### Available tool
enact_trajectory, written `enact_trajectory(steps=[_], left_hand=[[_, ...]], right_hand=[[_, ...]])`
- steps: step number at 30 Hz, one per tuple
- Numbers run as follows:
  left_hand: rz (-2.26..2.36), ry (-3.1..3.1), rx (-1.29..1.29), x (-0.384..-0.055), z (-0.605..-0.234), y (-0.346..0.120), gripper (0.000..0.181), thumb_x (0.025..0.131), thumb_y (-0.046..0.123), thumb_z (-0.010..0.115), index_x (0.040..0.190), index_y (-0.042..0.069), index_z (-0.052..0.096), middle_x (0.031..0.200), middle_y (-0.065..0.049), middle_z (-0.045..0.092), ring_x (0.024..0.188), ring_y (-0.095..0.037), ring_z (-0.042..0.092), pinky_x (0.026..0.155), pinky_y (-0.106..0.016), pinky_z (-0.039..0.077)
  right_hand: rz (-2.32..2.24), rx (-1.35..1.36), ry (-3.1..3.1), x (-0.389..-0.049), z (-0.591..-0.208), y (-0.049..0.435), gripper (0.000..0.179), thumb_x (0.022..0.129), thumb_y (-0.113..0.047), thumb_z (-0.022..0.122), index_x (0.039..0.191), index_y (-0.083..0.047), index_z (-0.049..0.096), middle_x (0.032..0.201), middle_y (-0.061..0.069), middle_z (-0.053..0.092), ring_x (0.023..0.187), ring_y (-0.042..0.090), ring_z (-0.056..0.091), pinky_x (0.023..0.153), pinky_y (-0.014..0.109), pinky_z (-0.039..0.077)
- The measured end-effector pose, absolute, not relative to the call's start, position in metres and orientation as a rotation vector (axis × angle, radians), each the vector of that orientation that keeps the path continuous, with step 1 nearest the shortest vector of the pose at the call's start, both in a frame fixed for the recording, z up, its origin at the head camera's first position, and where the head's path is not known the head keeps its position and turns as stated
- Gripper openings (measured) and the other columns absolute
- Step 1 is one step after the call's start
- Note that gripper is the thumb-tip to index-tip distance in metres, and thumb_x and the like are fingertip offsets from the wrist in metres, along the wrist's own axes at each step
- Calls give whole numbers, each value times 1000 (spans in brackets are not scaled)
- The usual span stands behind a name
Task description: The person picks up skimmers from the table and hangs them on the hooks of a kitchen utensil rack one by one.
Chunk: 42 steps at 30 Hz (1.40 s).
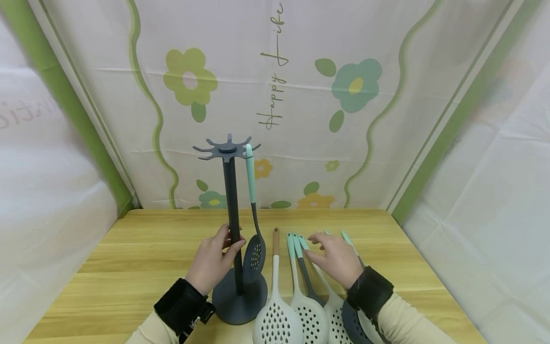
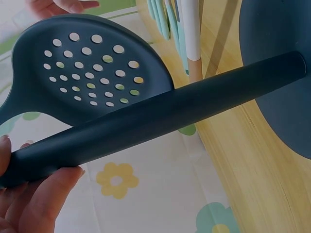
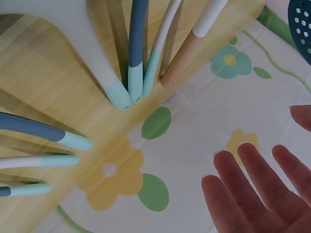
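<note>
In the head view my left hand (image 1: 215, 260) grips the black pole of a utensil stand (image 1: 232, 205), fingers and thumb around it. A dark skimmer (image 1: 255, 255) with a mint handle hangs from the stand's hooked top, to the right of the pole. The left wrist view shows the pole (image 2: 146, 114) between thumb and fingers, with the perforated skimmer head (image 2: 92, 63) beside it. My right hand (image 1: 337, 258) hovers over the handles of several utensils, holding nothing. Its fingers (image 3: 233, 177) are spread apart in the right wrist view.
On the wooden table (image 1: 172, 229) a white skimmer with a brown handle (image 1: 277, 320) lies next to a white mint-handled skimmer (image 1: 308, 317). More white and dark utensils lie farther right, partly hidden by my right arm. A floral cloth (image 1: 275, 95) hangs behind the table.
</note>
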State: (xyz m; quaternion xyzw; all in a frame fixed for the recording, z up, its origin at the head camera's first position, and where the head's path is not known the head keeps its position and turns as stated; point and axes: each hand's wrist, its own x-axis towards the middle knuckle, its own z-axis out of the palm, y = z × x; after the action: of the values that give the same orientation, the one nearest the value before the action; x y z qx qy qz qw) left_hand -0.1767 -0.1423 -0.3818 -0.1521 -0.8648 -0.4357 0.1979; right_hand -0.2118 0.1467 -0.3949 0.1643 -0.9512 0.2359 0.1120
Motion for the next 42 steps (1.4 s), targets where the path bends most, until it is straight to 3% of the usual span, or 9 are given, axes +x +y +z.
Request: enact_trajectory(steps=[42], left_hand=[[-1225,-2429,-419,-177,-384,-143,29,95,15,64,121,2,61,104,-15,75,96,-36,74,81,-50,61]], right_hand=[[650,361,-2818,-229,-414,186,29,87,-24,73,108,-4,75,98,11,76,77,20,70,62,39,58]])
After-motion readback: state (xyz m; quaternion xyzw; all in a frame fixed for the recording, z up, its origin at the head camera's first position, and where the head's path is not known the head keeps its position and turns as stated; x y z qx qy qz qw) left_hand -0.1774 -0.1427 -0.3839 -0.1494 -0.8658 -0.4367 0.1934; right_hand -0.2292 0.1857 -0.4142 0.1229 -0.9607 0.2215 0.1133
